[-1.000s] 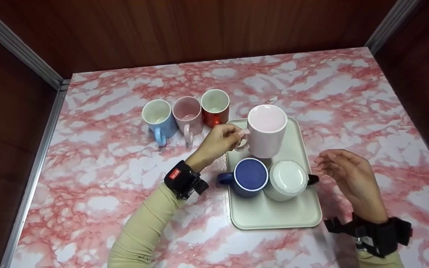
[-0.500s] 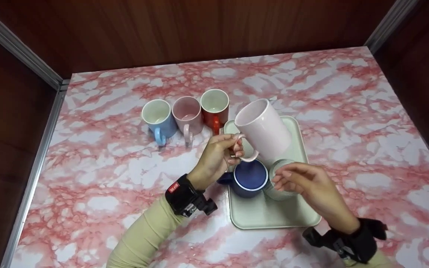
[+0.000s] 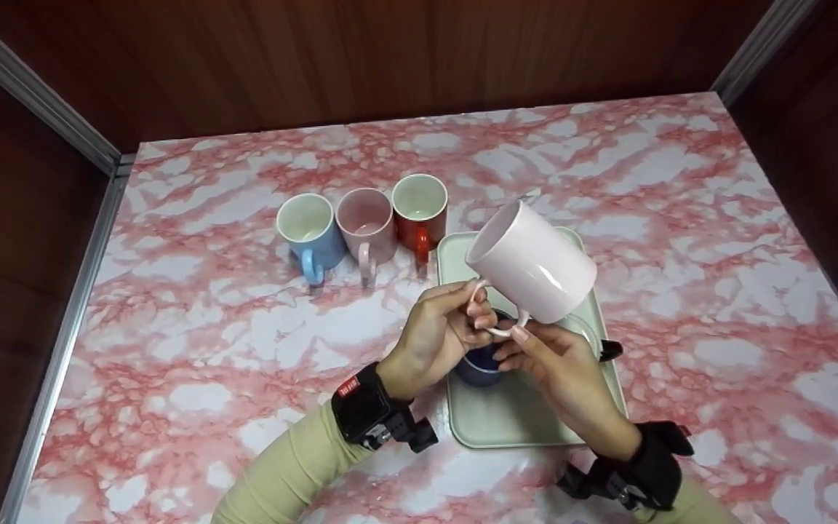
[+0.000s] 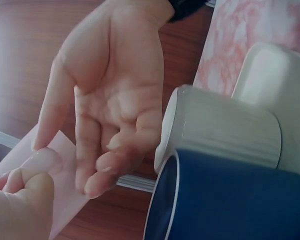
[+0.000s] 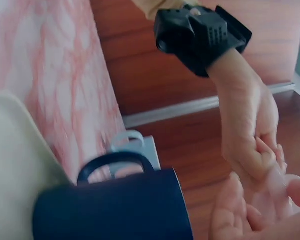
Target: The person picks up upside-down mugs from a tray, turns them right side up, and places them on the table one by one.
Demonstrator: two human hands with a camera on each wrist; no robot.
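Observation:
A pale pink mug (image 3: 535,266) is held tilted above the tray (image 3: 513,429), its mouth facing up and left. My left hand (image 3: 433,342) grips it by the handle (image 3: 517,324). From the right, my right hand (image 3: 564,371) reaches in under the mug, thumb tip at the lower end of the handle. In the left wrist view the right hand's other fingers are loosely bent and apart from the handle. Upside down on the tray are a dark blue mug (image 3: 479,372) and a white mug (image 4: 225,125), both partly covered by the hands in the head view.
Left of the tray, a light blue mug (image 3: 321,244), a pink mug (image 3: 379,244) and a red mug (image 3: 412,233) stand upright in a close row. The white mug's black handle (image 3: 610,351) juts over the tray's right edge. Wooden panels (image 3: 419,58) border the marbled table.
The pink mug has gone from upside down over the tray's far part to tilted, mouth up-left, and shifted rightward. My right hand has come in from the right to its handle.

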